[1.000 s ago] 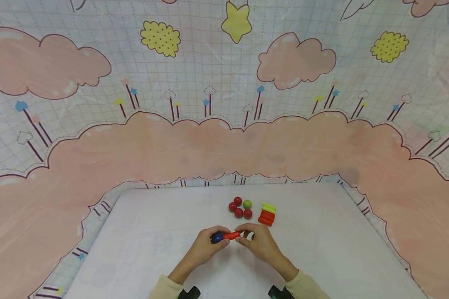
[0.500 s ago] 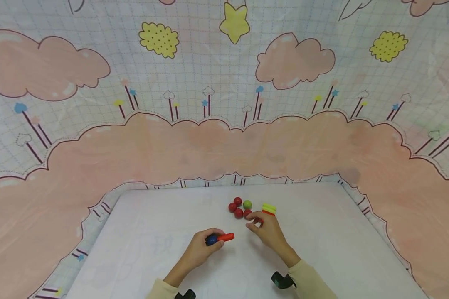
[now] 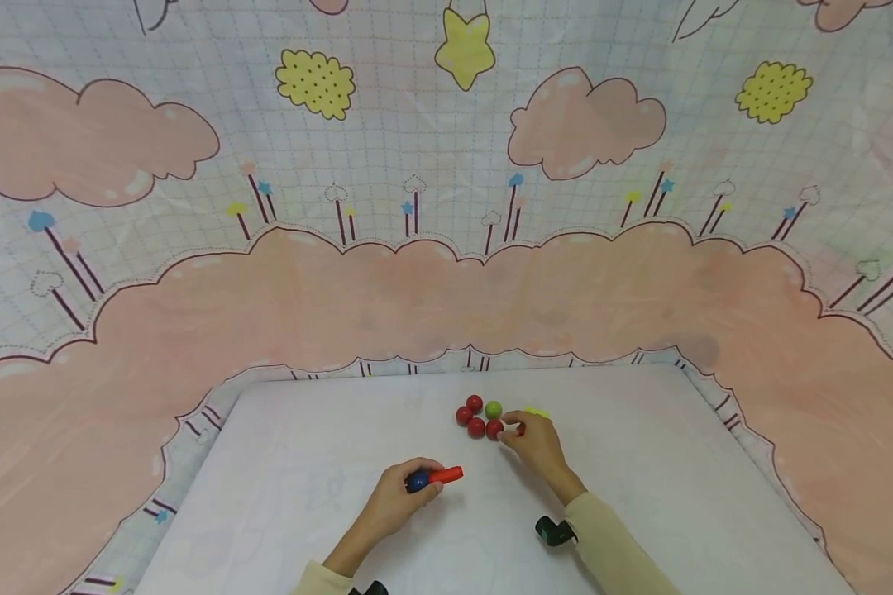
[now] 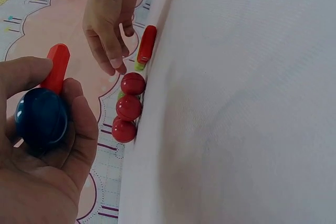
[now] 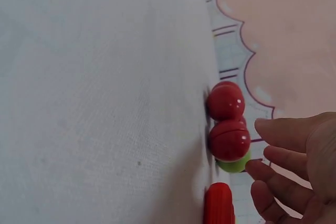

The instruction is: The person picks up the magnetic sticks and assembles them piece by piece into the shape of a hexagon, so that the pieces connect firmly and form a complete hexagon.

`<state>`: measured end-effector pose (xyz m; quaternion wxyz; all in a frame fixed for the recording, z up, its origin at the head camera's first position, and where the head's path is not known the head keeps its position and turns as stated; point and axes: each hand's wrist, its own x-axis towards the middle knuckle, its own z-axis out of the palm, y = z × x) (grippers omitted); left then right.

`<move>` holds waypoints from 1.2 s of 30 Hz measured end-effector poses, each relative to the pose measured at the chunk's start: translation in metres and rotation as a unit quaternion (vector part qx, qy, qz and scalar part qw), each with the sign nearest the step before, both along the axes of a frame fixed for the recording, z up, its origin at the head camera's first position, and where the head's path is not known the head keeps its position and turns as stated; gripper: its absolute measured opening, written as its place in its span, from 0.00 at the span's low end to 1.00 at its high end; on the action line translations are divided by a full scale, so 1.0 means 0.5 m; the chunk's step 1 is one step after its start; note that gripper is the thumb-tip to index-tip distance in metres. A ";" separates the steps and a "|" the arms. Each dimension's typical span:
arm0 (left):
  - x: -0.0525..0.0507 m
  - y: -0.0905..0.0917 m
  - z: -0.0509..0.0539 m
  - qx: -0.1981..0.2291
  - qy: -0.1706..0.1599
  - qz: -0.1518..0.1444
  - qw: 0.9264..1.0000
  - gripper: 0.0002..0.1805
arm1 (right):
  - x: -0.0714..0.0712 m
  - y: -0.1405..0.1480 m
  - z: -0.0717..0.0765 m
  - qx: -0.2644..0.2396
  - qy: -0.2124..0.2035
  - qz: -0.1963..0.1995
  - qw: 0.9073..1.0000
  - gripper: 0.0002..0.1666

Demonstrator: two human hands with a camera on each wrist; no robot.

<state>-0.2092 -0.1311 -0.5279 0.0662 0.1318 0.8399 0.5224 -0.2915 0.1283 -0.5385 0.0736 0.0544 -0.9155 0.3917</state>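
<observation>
My left hand (image 3: 393,498) grips a glossy dark-blue ball (image 4: 42,118) with a short red stick (image 4: 59,67) joined to it, which points right over the table. Thumb and fingers lie around the ball. My right hand (image 3: 538,446) is at the group of red balls, its thumb and fingers parted around the nearest red ball (image 5: 229,141). In the right wrist view a gap shows between fingers and ball; contact is hard to tell. A green ball (image 3: 494,409) sits behind that red one. The red sticks (image 5: 218,203) on the table are hidden by my right hand in the head view.
Several red balls (image 3: 465,416) stand clustered on the white table (image 3: 305,438). Yellow sticks (image 3: 537,411) peek out behind my right hand. A patterned cloth (image 3: 417,297) with clouds covers the area beyond the table's back edge.
My right hand has let go of the red stick joined to the blue ball and moved away to the balls and loose sticks. My left hand has drawn slightly left, still holding the ball.
</observation>
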 end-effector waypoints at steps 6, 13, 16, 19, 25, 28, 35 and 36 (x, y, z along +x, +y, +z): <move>-0.001 0.001 -0.003 -0.005 -0.003 0.004 1.000 0.14 | -0.019 -0.007 -0.006 0.035 -0.034 -0.006 0.999 0.20; 0.000 0.002 -0.001 -0.012 0.000 0.005 1.000 0.14 | -0.024 -0.004 -0.012 0.060 -0.028 0.004 0.998 0.18; -0.001 0.002 -0.001 -0.016 -0.001 0.007 1.000 0.14 | -0.021 -0.001 -0.012 0.060 -0.026 0.007 0.998 0.17; -0.003 0.001 -0.002 -0.016 -0.002 0.009 1.000 0.14 | -0.017 0.001 -0.007 0.050 -0.025 0.003 0.998 0.17; -0.006 0.000 -0.002 -0.014 -0.001 0.011 1.000 0.14 | -0.006 0.007 0.008 0.032 -0.007 -0.003 0.999 0.16; -0.007 -0.002 -0.002 -0.012 0.001 0.012 1.000 0.14 | 0.002 0.010 0.017 0.024 0.001 -0.002 1.000 0.16; -0.012 -0.008 -0.005 -0.014 0.016 0.015 1.000 0.14 | 0.018 0.017 0.029 0.035 0.008 -0.008 0.999 0.18; -0.012 -0.008 -0.004 -0.013 0.017 0.016 1.000 0.14 | 0.022 0.018 0.033 0.035 0.010 -0.010 0.999 0.19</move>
